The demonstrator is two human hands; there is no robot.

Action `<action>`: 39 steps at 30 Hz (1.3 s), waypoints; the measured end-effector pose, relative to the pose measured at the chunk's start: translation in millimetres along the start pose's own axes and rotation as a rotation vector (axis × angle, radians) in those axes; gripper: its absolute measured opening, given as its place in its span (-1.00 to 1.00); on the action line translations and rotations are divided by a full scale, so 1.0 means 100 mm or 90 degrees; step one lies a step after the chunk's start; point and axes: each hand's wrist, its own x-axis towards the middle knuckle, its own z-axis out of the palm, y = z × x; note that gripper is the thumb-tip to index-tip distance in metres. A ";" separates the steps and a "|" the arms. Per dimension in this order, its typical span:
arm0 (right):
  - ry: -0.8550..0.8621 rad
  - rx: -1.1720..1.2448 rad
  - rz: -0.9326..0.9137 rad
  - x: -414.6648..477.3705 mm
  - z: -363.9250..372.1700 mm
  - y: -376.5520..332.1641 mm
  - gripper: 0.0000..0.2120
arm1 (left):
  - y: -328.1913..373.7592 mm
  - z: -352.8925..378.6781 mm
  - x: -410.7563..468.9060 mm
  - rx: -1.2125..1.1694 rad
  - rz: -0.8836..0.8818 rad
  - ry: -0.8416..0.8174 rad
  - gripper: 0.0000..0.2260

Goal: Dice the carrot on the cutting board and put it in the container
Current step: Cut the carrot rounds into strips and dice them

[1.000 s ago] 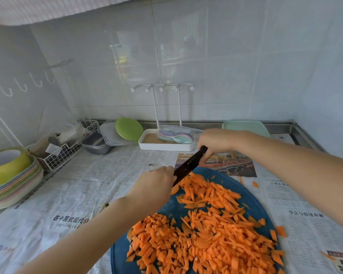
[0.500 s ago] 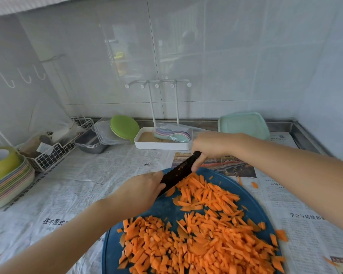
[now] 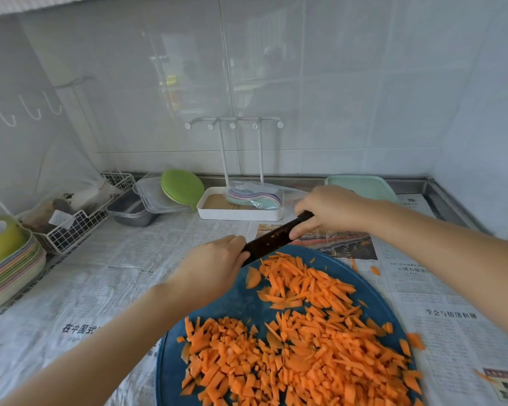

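Orange covers the blue cutting board (image 3: 241, 306): the carrot (image 3: 305, 356) is all cut up, with small dice heaped at the lower left of the pile and longer strips across the top. I'd call the dicing well past halfway, but not finished. Both hands are on the black knife (image 3: 273, 238), which lies across the board's upper edge. The left hand (image 3: 214, 268) is curled over its near end and the right hand (image 3: 332, 209) is wrapped round the far end. Nothing has gone into a container yet, as far as I can see. At the back of the newspaper-covered worktop (image 3: 106, 276), the clear tubs (image 3: 150, 197), grey tub (image 3: 132, 213) and mint-green dish (image 3: 361, 186) show no orange.
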 end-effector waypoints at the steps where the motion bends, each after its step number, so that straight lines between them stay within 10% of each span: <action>1: 0.016 0.013 0.003 -0.03 0.05 -0.01 -0.61 | 0.03 0.02 0.01 0.017 0.008 0.004 -0.82; 39: 0.075 0.045 -0.092 0.39 0.59 0.15 -0.48 | 0.39 0.10 0.01 0.192 -0.142 -0.176 -0.79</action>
